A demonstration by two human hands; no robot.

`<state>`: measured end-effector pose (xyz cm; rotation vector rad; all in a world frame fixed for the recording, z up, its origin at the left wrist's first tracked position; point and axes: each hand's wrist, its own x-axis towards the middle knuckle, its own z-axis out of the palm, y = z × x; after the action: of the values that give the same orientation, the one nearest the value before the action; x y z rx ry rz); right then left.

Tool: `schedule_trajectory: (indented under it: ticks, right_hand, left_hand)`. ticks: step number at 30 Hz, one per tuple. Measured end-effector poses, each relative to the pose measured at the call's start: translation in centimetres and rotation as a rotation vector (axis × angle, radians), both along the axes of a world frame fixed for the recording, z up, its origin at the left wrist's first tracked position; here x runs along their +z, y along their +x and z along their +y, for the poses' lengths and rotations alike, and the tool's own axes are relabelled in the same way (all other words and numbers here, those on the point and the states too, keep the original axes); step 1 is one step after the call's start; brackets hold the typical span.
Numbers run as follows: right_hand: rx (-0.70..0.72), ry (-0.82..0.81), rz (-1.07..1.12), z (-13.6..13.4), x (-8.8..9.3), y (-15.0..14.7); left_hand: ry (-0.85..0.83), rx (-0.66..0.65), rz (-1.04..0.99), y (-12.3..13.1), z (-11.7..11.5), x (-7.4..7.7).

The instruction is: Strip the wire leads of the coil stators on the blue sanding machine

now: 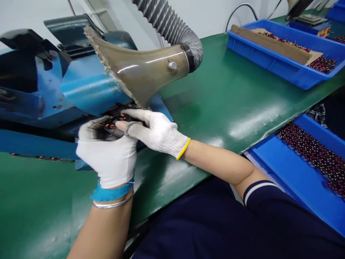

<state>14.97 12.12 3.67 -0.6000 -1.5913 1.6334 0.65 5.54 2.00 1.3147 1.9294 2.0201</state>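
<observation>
Under the flared mouth of a tan hood [151,70], my two gloved hands meet at the front of a blue machine [94,84]. Between them is a small dark part with copper wire [110,125], probably a wound coil, mostly covered by fingers. My left hand [109,154], in a white glove with a blue cuff, is closed with curled fingers around its near side. My right hand [156,131], in a white glove with a yellow edge and a bare thumb tip, pinches it from the right. The part's far side is hidden.
A grey ribbed hose [172,23] runs up from the hood. On the green table [205,90] stands a blue bin [269,61] with cardboard and many small parts. Below the table edge, another blue tray [291,169] holds rows of dark parts with red and pale ends.
</observation>
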Motion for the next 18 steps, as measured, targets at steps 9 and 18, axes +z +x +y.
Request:
schedule_trajectory:
  ticks: [9, 18]
  right_hand:
    - [0.015, -0.004, 0.059, 0.09, 0.18, 0.03]
    - [-0.053, 0.061, 0.049, -0.08, 0.17, 0.68]
  left_hand:
    - [0.009, 0.036, 0.057, -0.47, 0.01, -0.28]
    - [-0.042, -0.044, 0.052, 0.32, -0.52, 0.48]
